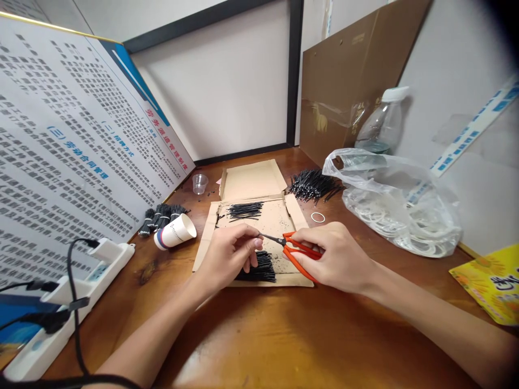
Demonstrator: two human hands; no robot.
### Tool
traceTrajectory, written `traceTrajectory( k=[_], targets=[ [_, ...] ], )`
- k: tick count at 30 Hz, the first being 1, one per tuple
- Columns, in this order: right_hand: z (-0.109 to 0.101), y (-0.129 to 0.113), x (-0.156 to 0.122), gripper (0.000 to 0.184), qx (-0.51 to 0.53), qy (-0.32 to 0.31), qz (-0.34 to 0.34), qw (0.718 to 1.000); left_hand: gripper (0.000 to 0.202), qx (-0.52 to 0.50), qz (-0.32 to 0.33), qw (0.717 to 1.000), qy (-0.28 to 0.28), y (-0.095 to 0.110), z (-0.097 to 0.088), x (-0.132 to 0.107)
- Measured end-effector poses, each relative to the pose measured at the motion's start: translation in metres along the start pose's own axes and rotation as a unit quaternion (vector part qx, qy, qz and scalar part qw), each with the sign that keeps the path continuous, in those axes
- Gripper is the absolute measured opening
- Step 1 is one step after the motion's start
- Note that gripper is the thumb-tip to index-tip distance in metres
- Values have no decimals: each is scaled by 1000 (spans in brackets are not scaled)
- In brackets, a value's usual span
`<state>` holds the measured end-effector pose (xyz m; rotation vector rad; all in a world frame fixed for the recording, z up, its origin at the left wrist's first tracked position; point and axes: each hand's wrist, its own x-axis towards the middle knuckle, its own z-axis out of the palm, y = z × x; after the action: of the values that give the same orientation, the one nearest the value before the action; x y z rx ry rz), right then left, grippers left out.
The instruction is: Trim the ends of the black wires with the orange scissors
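Observation:
My right hand [338,255] grips orange-handled scissors [298,249], blades pointing left. My left hand [229,254] is pinched closed at the blade tips, holding something thin I cannot make out, just above a bundle of short black wires [261,268]. Both hands hover over a flattened cardboard box [279,216]. A second bunch of black wires [244,210] lies further back on the cardboard.
A larger pile of black wires [314,185] lies behind, beside a rubber band [318,217] and a plastic bag of rubber bands [399,208]. A tipped paper cup [176,232], tied wire bundles [160,216], a power strip [73,294], a small clear cup [200,183] and a bottle [383,124] stand around.

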<state>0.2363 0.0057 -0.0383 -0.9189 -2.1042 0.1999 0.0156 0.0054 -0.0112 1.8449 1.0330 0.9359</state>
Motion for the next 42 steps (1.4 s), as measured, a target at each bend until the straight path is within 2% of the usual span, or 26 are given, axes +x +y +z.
traceTrajectory(
  k=[5,13,20,26,31,36,42],
  targets=[
    [1,2,0,26,-2,23,-6,1000,10,2,-1,1000,0,1,0,0],
    [-2,-1,1,23,-3,3,0,1000,11,8,-1,1000,3,0,0,-1],
    [-1,0,1,25,-7,23,-8,1000,8,6,-6,1000,5,0,1,0],
    [-2,0,1,24,-6,-5,-5,1000,10,9,-12,1000,5,-2,0,-1],
    [-1,1,1,26,-8,10,-13,1000,10,9,-15,1000,9,-2,0,0],
    [-2,0,1,21,4,-3,1,1000,12,10,-9,1000,8,-1,0,1],
    [-1,0,1,23,-3,12,-20,1000,13,16,-14,1000,12,1,0,0]
  ],
)
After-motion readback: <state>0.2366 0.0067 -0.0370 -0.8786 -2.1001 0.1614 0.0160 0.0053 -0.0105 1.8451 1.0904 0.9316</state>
